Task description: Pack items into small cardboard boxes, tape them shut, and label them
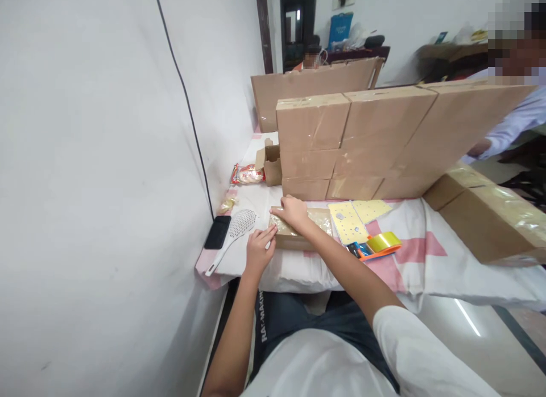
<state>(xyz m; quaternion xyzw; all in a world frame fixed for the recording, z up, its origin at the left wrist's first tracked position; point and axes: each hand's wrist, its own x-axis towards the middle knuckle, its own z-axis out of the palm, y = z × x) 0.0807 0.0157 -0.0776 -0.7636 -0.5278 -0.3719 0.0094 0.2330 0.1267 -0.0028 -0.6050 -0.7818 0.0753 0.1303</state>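
Observation:
A small flat cardboard box [318, 219], covered in shiny clear tape, lies on the table in front of me. My right hand [293, 213] rests palm-down on its top left corner, fingers pressed flat. My left hand [259, 251] touches the box's left end with its fingertips, fingers together. An orange tape dispenser [377, 246] with a yellowish roll lies just right of the box. Two pale yellow perforated cards [355, 218] lie between the dispenser and the cardboard wall.
A tall taped cardboard partition [384, 141] stands behind the box. A white slotted spoon [234, 232], a black pad [217, 232], a snack packet [248, 174] and an open small carton [271, 162] lie left, by the wall. Another person's sleeve [518, 124] is far right.

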